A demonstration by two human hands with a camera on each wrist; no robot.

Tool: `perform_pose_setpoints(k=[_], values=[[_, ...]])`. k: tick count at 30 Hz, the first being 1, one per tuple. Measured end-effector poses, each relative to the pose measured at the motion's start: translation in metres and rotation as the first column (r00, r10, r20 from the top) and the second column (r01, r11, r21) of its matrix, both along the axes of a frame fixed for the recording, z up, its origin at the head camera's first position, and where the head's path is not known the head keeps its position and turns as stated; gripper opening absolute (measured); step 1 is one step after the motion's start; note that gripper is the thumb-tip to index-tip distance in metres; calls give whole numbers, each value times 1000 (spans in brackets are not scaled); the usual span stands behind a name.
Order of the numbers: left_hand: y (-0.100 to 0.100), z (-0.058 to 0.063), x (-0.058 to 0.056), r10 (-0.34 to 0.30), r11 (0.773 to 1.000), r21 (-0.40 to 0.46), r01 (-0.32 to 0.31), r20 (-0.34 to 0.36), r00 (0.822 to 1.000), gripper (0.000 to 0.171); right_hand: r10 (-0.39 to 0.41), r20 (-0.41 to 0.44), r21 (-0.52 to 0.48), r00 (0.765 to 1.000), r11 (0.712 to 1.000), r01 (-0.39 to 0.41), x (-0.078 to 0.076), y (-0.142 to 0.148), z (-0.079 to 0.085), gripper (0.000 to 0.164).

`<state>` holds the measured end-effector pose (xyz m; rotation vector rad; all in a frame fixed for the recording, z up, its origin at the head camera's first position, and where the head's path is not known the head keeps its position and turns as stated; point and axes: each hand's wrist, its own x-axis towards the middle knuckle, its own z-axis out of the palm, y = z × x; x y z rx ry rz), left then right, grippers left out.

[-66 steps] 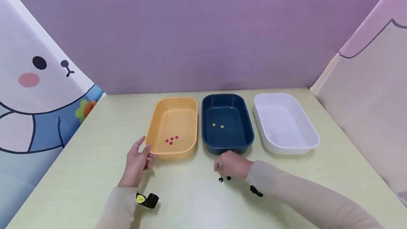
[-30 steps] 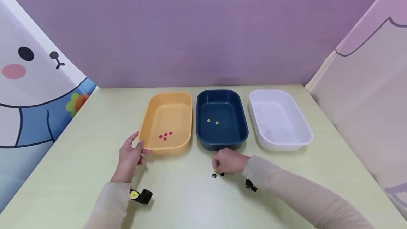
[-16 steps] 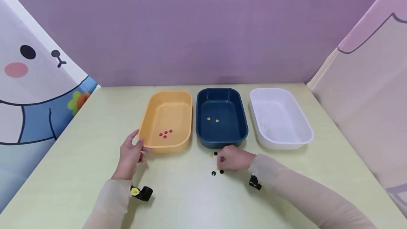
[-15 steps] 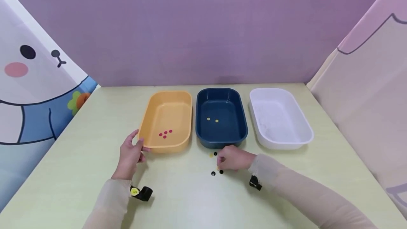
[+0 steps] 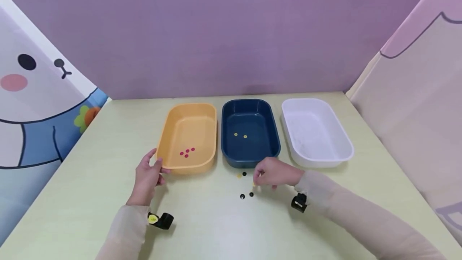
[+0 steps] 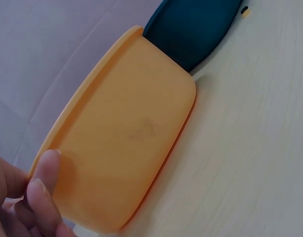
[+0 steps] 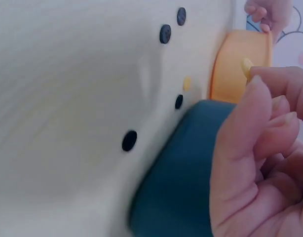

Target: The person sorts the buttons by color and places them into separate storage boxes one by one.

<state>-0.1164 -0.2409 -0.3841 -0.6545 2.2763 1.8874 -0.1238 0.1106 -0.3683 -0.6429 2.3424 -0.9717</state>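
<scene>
Orange rounded-rectangular plastic tray (image 5: 193, 127): the left hand (image 5: 147, 177) pinches its seven o'clock rim. Off six o'clock of the dark-blue rounded plastic tray (image 5: 249, 121), the right hand (image 5: 274, 171) pinches a small round yellow button (image 7: 246, 68), just lifted, so seemingly free to carry.

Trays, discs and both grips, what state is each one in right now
Orange tray: upright, holding four red discs
Navy tray: upright, holding two yellow discs
White tray: upright, no discs visible
Loose yellow disc: on the table
Four black discs: on the table
Left grip: holding the orange tray
Right grip: pinching another yellow disc
</scene>
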Motion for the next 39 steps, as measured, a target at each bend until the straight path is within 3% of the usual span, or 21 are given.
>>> perform_pose_setpoints(k=[6, 15, 20, 31, 39], values=[[-2, -4, 3, 5, 1000, -2, -5, -2, 1000, 57, -17, -24, -10, 1000, 1000, 17, -7, 5, 12, 8], [4, 0, -4, 4, 1000, -11, -4, -20, 1000, 57, -172, -134, -38, 976, 985, 169, -52, 16, 42, 13], [6, 0, -3, 5, 1000, -13, -6, -9, 1000, 57, -214, -138, -26, 967, 977, 212, -69, 15, 50, 15], [-1, -1, 0, -6, 1000, -23, 6, -25, 1000, 57, -259, -91, 31, 962, 964, 262, -91, 0, 55, 17], [-2, -2, -1, -5, 1000, -10, 5, -36, 999, 57, -326, -71, 47, 943, 943, 330, -117, -10, 44, 21]])
